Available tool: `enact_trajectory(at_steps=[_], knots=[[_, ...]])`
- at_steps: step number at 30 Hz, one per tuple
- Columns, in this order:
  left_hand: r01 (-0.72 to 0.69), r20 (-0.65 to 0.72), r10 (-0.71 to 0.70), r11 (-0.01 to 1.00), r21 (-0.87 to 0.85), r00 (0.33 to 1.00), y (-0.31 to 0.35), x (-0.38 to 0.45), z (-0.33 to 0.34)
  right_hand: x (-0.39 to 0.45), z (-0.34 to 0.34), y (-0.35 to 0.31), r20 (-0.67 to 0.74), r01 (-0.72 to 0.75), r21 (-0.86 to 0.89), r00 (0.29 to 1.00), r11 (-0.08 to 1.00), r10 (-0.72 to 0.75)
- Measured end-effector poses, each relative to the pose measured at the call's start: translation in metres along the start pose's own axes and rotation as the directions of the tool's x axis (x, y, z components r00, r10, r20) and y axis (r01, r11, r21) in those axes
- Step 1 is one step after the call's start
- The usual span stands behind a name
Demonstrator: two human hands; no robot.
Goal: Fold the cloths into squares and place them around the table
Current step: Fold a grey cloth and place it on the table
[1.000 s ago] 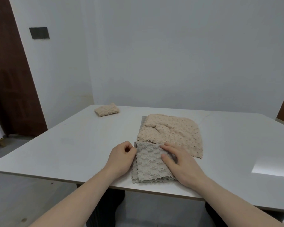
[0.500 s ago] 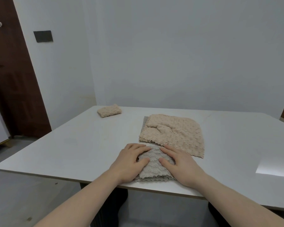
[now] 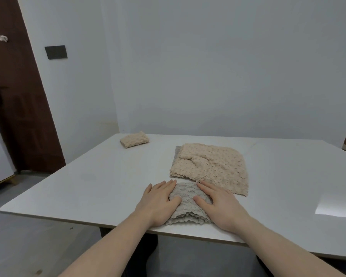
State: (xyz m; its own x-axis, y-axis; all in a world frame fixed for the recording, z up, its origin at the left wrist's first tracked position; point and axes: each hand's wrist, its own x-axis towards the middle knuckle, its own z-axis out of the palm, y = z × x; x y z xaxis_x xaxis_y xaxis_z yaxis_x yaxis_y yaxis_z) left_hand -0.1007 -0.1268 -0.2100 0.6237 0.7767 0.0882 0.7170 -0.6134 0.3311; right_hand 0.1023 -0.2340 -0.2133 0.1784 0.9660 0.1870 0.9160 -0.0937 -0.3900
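From the head view, a folded grey cloth (image 3: pixel 188 202) lies near the front edge of the white table (image 3: pixel 100 176), its scalloped layered hems facing the person and stopping just short of that edge. The left hand (image 3: pixel 160 204) lies flat on the cloth's left side, fingers straight and together, pressing down without gripping. The right hand (image 3: pixel 218 206) lies flat on its right side in the same way, fingers extended and thumb spread toward the middle; a strip of grey fabric shows between the two hands.

Just behind the grey cloth, nearly touching its far edge, a beige cloth (image 3: pixel 210 168) is spread out loosely with a rumpled fold at its upper left. A grey cloth edge (image 3: pixel 176 154) peeks out from under it along the left side. A small folded beige cloth (image 3: pixel 134 139) sits well apart at the table's far left corner, close to both edges there.

The table's left half and right side show bare surface, with a bright patch of light (image 3: pixel 338 206) at the right. A dark door (image 3: pixel 18 96) stands left of the table.
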Motion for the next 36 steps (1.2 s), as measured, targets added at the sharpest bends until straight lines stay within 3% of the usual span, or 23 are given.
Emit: enact_trajectory(at_steps=[10,20,27,33,36], knots=[[0.065,-0.140,-0.075,0.995,-0.079,0.987,0.001,-0.003,-0.002,-0.004,-0.003,-0.003,-0.070,-0.062,0.079,0.995,0.995,0.068],[0.022,-0.095,-0.021,1.000,0.011,0.995,-0.006,0.000,0.006,-0.004,-0.004,-0.003,-0.038,-0.059,0.040,0.997,0.997,0.061],[0.041,-0.020,-0.042,0.998,-0.042,0.999,-0.003,0.002,-0.005,0.003,-0.012,-0.009,0.049,-0.094,0.076,0.995,0.993,0.090],[0.272,0.207,-0.239,0.950,-0.153,0.949,0.019,0.010,-0.044,0.017,-0.039,-0.023,0.295,-0.343,0.206,0.915,0.916,0.276],[0.574,0.373,-0.456,0.749,-0.329,0.808,0.061,0.009,-0.102,0.024,-0.087,-0.049,0.489,-0.571,0.334,0.785,0.750,0.379]])
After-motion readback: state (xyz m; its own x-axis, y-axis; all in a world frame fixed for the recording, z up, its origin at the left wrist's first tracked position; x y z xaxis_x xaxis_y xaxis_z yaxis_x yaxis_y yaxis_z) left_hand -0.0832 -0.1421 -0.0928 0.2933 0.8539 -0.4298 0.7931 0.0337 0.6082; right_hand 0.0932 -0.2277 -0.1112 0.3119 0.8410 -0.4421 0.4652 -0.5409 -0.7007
